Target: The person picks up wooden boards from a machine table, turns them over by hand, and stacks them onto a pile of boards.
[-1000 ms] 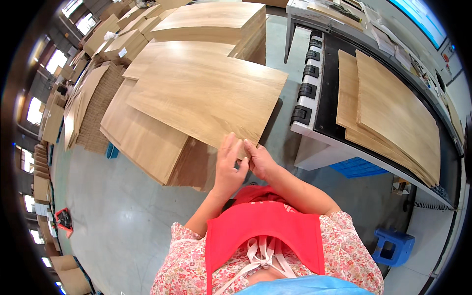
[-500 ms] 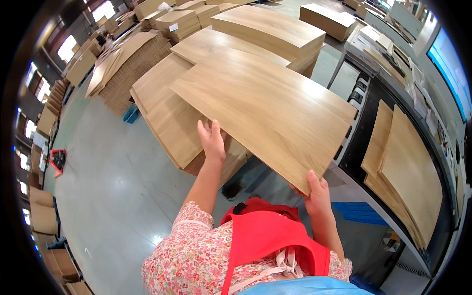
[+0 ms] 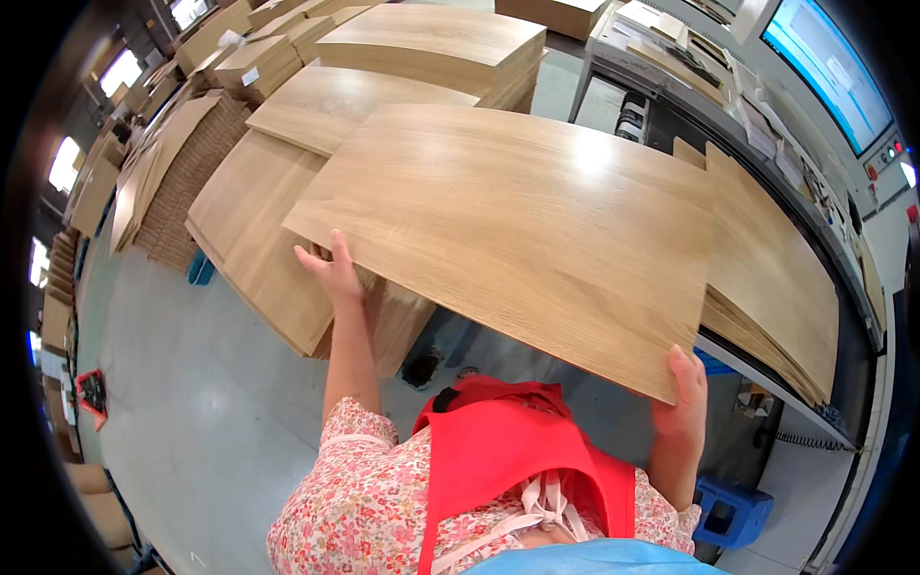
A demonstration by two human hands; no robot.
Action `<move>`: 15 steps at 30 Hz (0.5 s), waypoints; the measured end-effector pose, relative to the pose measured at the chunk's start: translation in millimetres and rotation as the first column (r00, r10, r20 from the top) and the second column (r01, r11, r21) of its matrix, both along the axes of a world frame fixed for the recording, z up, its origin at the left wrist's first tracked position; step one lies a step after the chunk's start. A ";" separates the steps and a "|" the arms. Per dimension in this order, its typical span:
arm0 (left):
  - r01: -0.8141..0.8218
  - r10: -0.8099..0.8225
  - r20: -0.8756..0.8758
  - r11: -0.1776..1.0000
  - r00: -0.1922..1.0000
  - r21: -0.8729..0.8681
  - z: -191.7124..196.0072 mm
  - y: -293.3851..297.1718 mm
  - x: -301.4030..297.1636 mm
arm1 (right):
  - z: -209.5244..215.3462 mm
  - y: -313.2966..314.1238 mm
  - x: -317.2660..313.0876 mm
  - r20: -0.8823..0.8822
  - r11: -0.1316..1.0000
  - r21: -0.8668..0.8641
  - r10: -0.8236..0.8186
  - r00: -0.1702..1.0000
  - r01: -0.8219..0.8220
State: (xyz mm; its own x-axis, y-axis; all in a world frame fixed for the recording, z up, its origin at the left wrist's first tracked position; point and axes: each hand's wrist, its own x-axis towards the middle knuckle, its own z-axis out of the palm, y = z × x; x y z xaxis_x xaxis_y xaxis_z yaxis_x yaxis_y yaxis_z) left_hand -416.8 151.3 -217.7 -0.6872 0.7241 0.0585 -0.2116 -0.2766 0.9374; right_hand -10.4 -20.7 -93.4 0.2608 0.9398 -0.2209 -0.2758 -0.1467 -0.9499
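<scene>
- One held board (image 3: 498, 240), wide, flat, rectangular, pale brown with streaky wood grain; bright glare toward its far edge; raised before the red apron (image 3: 508, 470), between both hands.
- Pinched at the held board's near right corner by the right hand (image 3: 682, 388): thumb on top, fingers hidden below.
- At the held board's near edge, toward its left end: left hand (image 3: 335, 278), visible digits spread; cannot tell whether pinching.
- Left of the held board, partly covered by it: low stack (image 3: 254, 230) of similar smooth panels.
- Beyond the held board: taller stack (image 3: 431, 34), square-edged.
- Right of the held board: black machine bed (image 3: 851, 335), bearing loose panels (image 3: 776, 259), partly blocked from view by the held board.
</scene>
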 end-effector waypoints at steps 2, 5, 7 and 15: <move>-0.087 0.118 -0.533 0.993 0.838 0.083 1.4 -8.6 9.1 | 9.2 -13.1 3.7 0.000 0.988 -0.005 -0.152 0.988 0.152; 0.068 0.090 -0.877 0.988 0.472 0.137 13.2 -24.6 30.5 | -0.8 -32.3 32.8 -0.047 0.986 0.033 -0.160 0.986 0.161; 0.175 -0.009 -0.978 0.984 0.208 0.028 21.6 -34.3 30.9 | 2.3 -43.6 39.9 -0.072 0.986 0.057 -0.153 0.986 0.157; 0.329 0.138 -0.987 0.931 0.084 0.158 33.6 -18.7 70.4 | -6.3 -90.8 82.7 0.615 0.927 0.328 -0.357 0.703 0.184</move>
